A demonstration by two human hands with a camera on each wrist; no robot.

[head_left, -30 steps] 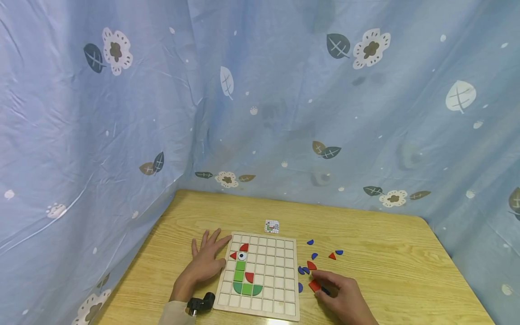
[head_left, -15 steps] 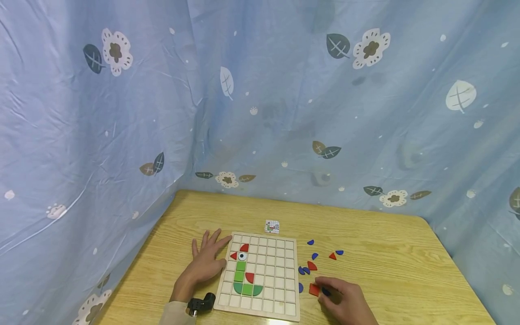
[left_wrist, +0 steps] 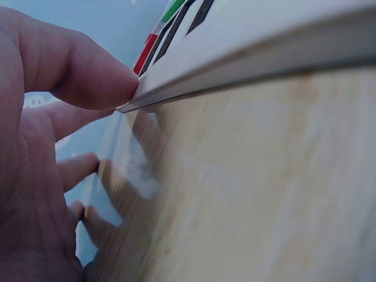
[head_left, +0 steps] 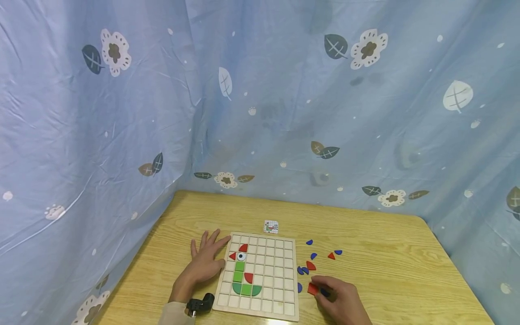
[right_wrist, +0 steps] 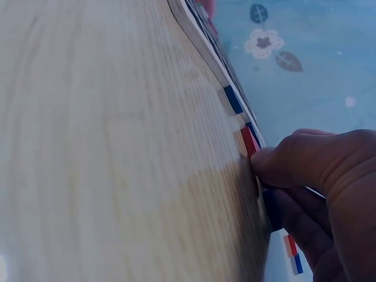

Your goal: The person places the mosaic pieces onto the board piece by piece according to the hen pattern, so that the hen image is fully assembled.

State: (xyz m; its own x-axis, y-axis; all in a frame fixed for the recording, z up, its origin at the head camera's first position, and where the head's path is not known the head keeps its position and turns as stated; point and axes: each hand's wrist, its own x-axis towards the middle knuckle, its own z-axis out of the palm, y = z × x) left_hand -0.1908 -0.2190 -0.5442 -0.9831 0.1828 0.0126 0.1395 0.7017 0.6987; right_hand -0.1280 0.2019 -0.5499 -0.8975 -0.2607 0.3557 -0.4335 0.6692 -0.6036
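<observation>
- We see a pale wood board point(head_left: 270, 260) with a pattern of little squares.
- On its left side, we spot bright green squares point(head_left: 239, 266), darker green curved pieces point(head_left: 257, 290), red curved pieces point(head_left: 248, 278), and a white round piece point(head_left: 241, 256) with a dark dot.
- On the right, we find blue half circles point(head_left: 299, 287) and a red square point(head_left: 312, 289).
- We see a yellowish-brown table point(head_left: 386, 253) with wavy wood lines.
- On the far side, we see a blue cloth point(head_left: 260, 67) with white flowers, brown in the middle, plus white, brown and dark grey leaves.
- Near left, we see a cream sleeve point(head_left: 175, 313).
</observation>
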